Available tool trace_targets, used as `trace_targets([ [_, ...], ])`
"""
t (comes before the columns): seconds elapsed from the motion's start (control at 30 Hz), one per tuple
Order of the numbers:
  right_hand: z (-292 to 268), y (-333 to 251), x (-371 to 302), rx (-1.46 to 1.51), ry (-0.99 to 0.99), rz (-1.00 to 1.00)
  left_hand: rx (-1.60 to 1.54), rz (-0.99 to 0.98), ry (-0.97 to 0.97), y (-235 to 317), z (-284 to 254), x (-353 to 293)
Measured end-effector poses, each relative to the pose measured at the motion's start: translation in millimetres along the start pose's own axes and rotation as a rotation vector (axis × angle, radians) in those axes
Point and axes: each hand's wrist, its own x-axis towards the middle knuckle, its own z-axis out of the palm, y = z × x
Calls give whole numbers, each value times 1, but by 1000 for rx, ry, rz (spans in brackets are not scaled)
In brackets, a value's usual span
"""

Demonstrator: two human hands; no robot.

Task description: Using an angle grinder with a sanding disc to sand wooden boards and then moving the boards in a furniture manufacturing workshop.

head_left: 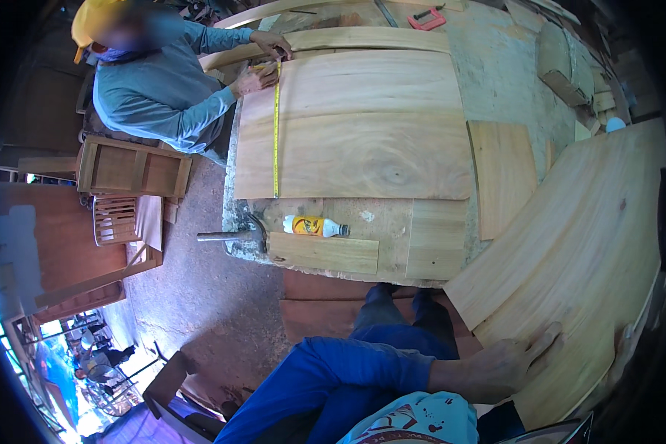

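Left grip (507, 362), in the head view, rests on the big pale board (584, 237) over on the right side. To keep such a wide board steady, I think it is best to press with flat, spread fingers and hold up the far edge too, so it does not tip. That hand looks loose, with thumb and fingers apart on the wood and not curled round it. What looks like the right grip (623, 344) is by the far edge, but I cannot tell if it squeezes. One corner of the board is right by the counter (496, 81) (I cannot see if they touch). Across from it, a helper (155, 89) has a yellow tape (277, 140) over a flat panel (377, 148).
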Motion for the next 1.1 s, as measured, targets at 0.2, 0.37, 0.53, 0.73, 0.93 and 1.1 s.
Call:
trace_targets([
  [0.2, 10, -15, 6, -2, -37, -30, 54, 19, 30, 1, 1, 0],
  [0.37, 23, -28, 12, -14, -77, -55, 73, -14, 36, -2, 8, 2],
  [0.53, 39, -48, 21, -26, -124, -108, 90, 5, 40, -1, 1, -1],
  [0.73, 58, -66, 29, -31, -174, -164, 165, 39, 139, -4, 10, -4],
  [0.93, 68, -73, 28, -44, -192, -178, 80, 83, 168, -8, 13, -4],
  [1.1, 71, -77, 22, -66, -186, -178, 73, 73, 130, -9, 10, -2],
])
